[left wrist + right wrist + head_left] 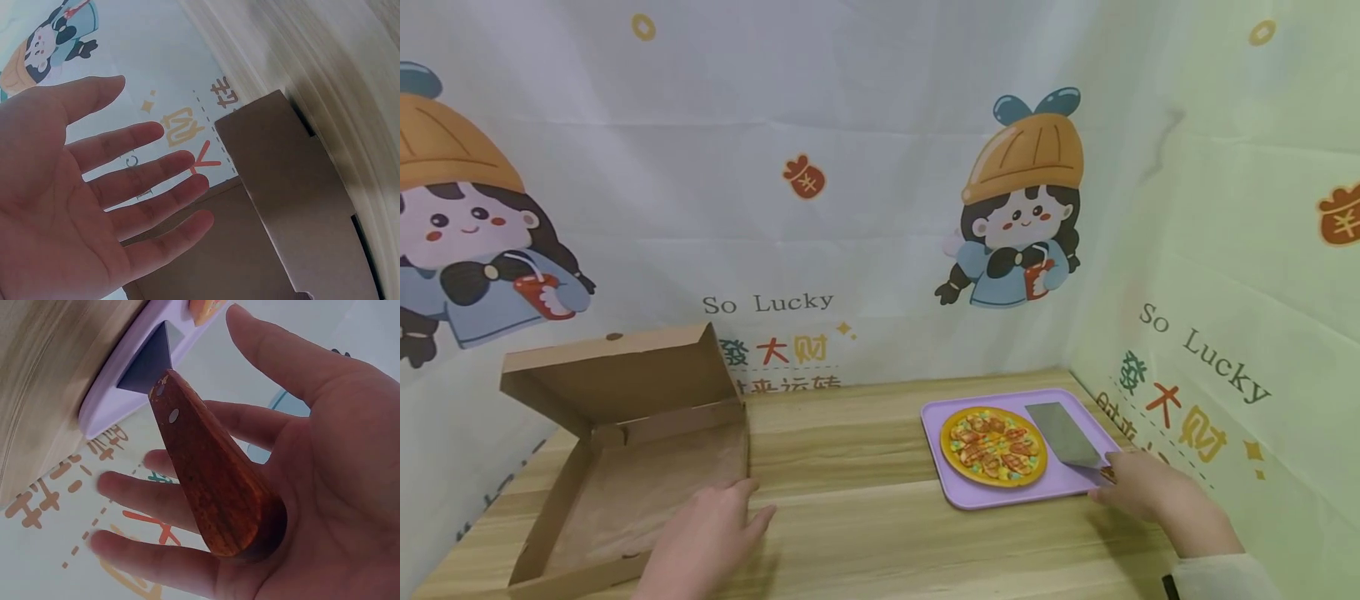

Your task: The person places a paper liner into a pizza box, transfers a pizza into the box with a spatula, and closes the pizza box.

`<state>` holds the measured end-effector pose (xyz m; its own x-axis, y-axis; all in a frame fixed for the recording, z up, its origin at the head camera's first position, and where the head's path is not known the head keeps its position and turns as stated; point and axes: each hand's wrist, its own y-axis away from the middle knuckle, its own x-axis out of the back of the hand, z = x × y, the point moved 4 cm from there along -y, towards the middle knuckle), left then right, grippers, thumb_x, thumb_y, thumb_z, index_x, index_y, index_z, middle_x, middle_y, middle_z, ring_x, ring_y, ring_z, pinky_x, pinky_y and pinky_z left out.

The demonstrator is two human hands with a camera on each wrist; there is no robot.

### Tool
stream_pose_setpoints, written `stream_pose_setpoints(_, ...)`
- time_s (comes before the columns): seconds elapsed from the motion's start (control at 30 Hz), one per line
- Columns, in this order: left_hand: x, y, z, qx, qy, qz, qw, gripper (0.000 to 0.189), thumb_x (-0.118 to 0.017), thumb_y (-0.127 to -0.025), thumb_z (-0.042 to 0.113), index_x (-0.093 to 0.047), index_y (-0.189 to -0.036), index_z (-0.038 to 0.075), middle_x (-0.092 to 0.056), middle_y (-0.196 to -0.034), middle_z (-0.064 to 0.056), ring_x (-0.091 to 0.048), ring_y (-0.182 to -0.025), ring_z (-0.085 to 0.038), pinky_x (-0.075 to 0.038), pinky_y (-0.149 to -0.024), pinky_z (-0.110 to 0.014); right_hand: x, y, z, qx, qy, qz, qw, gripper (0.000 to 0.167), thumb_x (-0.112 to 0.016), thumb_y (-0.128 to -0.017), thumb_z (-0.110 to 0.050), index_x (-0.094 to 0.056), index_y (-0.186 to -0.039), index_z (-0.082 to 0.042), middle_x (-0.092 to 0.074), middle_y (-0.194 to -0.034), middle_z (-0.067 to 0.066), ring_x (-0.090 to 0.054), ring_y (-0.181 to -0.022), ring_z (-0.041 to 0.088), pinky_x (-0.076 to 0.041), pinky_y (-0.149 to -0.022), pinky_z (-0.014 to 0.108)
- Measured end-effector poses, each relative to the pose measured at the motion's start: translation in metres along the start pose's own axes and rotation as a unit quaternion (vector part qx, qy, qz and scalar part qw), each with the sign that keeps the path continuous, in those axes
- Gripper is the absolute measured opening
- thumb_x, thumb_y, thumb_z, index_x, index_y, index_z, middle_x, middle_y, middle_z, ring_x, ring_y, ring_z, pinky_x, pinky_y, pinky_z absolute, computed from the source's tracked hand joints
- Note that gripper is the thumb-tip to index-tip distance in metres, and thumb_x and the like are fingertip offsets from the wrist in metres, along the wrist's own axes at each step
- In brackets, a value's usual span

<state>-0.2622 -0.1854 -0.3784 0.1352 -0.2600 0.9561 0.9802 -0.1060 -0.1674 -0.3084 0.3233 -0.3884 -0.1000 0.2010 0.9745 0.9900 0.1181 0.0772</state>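
My right hand [1142,487] is at the wooden handle [215,481] of a scraper. Its fingers are spread and fairly straight behind the handle, with the thumb standing away from it. The scraper's flat metal blade [1063,433] lies on a lilac tray [985,500], beside a round pizza [992,446] with a yellow rim. Over the front right of an opened cardboard pizza box [647,483] hovers my left hand [711,533]. In the left wrist view its palm shows, fingers spread and holding nothing, beside the box's side wall [300,206].
The box lid [617,375] stands raised at the back left. Wood-grain tabletop [842,475] stretches between box and tray. Behind and to the right hangs a printed cloth [880,250] that borders the table.
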Motion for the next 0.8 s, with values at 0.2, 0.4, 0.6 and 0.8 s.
stream_pose_setpoints(0.2,0.000,0.002,-0.009,0.016,0.001,-0.017,0.9997,0.029,-0.073,-0.100,0.037,-0.072,-0.100,0.008,-0.063,-0.076,0.000,-0.069,-0.080,-0.021,-0.058,-0.071,-0.048,-0.012,-0.007,0.013,0.010,-0.030,0.018,0.9994,0.068,-0.083,-0.088,-0.031,-0.059,-0.130,0.018,-0.072,-0.108,0.031,-0.070,-0.089,0.033,-0.061,-0.084,0.057)
stream_pose_setpoints(0.4,0.002,0.004,-0.014,0.022,0.006,-0.018,0.9996,0.028,-0.074,-0.100,0.037,-0.074,-0.101,0.009,-0.073,-0.086,-0.005,-0.075,-0.090,-0.028,-0.060,-0.074,-0.052,-0.011,0.002,0.008,-0.049,-0.084,-0.004,0.9952,0.030,-0.073,-0.096,-0.020,-0.062,-0.107,0.007,-0.063,-0.084,0.013,-0.060,-0.059,0.023,-0.055,-0.051,0.035)
stream_pose_setpoints(0.6,0.003,0.004,-0.018,0.029,0.007,-0.029,0.9991,0.050,-0.073,-0.100,0.040,-0.071,-0.134,0.004,-0.078,-0.123,-0.017,-0.075,-0.112,-0.041,-0.060,-0.089,-0.063,-0.001,0.004,-0.001,-0.020,0.000,0.048,0.9986,0.020,-0.068,-0.094,-0.018,-0.068,-0.094,0.002,-0.071,-0.091,0.019,-0.061,-0.079,0.027,-0.056,-0.071,0.049)
stream_pose_setpoints(0.8,0.004,0.004,-0.027,0.028,0.019,-0.039,0.9987,0.051,-0.070,-0.102,0.042,-0.069,-0.137,0.005,-0.076,-0.129,-0.017,-0.072,-0.117,-0.044,-0.058,-0.094,-0.066,-0.004,0.002,0.002,-0.052,-0.026,0.057,0.9966,0.025,-0.070,-0.096,-0.020,-0.072,-0.100,0.005,-0.072,-0.090,0.020,-0.059,-0.072,0.025,-0.053,-0.063,0.044)
